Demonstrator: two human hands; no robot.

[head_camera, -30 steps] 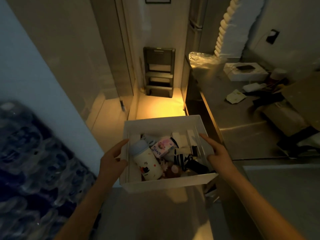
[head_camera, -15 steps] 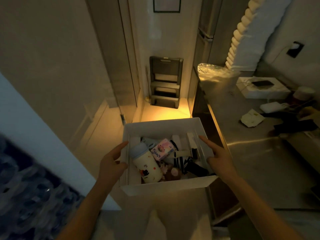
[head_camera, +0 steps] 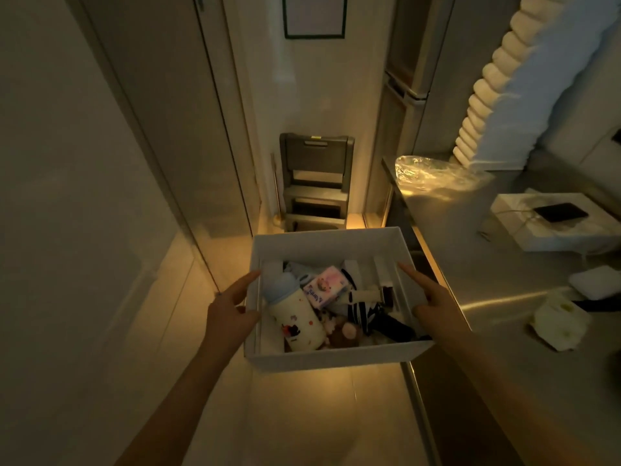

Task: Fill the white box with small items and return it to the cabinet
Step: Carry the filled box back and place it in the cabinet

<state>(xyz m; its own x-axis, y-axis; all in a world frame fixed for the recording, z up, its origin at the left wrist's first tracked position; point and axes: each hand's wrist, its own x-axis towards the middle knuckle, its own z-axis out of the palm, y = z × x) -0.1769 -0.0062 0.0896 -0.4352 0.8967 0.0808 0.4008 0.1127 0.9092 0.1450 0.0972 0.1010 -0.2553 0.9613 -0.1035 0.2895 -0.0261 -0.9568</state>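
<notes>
Box (head_camera: 329,359) white, open-topped, full (bottle (head_camera: 297,319) foremost) | left hand (head_camera: 232,311) grips left wall | right hand (head_camera: 437,304) grips right wall

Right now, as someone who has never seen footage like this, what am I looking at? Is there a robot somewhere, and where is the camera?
There is no robot here, only a person. The single picture comes from a wide-angle camera worn on the head, looking forward and down, so you see the person's own arms. The left hand and the right hand each grip one side wall of the white box, carrying it above the floor. Inside lie a bottle with a pale blue cap, a pink packet and darker small items too dim to name. On the right runs a metal counter with a crumpled plastic bag and a phone lying on a flat white case. Ahead, a step stool stands against the wall.
</notes>
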